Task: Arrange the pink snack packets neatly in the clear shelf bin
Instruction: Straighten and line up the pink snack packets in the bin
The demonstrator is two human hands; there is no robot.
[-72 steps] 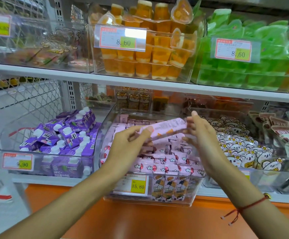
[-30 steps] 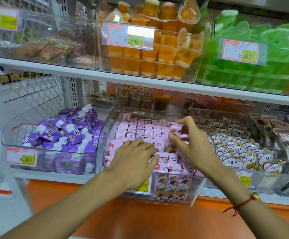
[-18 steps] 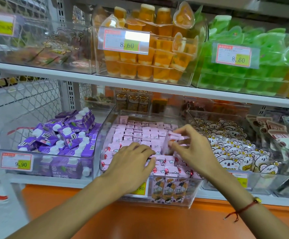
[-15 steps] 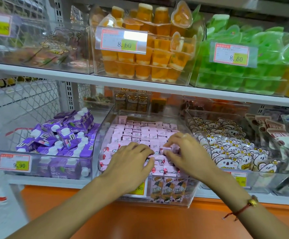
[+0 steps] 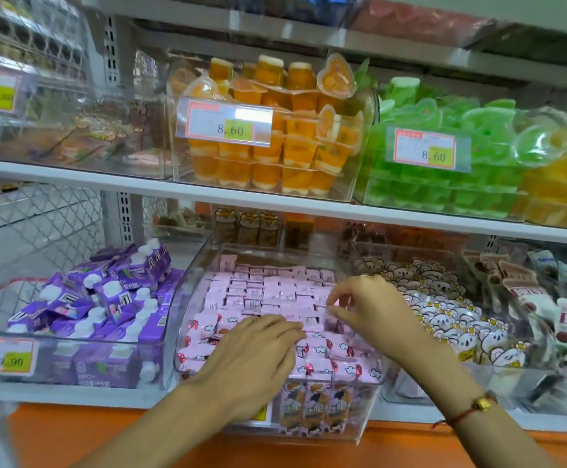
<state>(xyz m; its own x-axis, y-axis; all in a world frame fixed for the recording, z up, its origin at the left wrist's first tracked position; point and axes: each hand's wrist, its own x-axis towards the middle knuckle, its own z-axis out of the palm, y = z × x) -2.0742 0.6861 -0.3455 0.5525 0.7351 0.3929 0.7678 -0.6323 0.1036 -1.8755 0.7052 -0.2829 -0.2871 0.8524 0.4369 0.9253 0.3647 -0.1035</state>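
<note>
- Now flat, fingers straight: left hand (image 5: pixel 255 359), pressing rows of pink snack packets (image 5: pixel 268 292) inside clear plastic shelf bin (image 5: pixel 187 285).
- Curled at two o'clock: right hand (image 5: pixel 373 309), pinching one packet.

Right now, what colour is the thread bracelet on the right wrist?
Red, with a small gold charm; the thread bracelet shows in the head view.

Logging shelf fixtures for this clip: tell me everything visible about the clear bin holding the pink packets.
The clear bin is transparent hard plastic with a curved left wall and a lower front. It sits on the lower shelf between a bin of purple cartons and one of bear-print packets. Pink snack packets fill it in rows, some upright against the front. The left hand rests flat on the front packets; the right hand pinches one near the right side.
</note>
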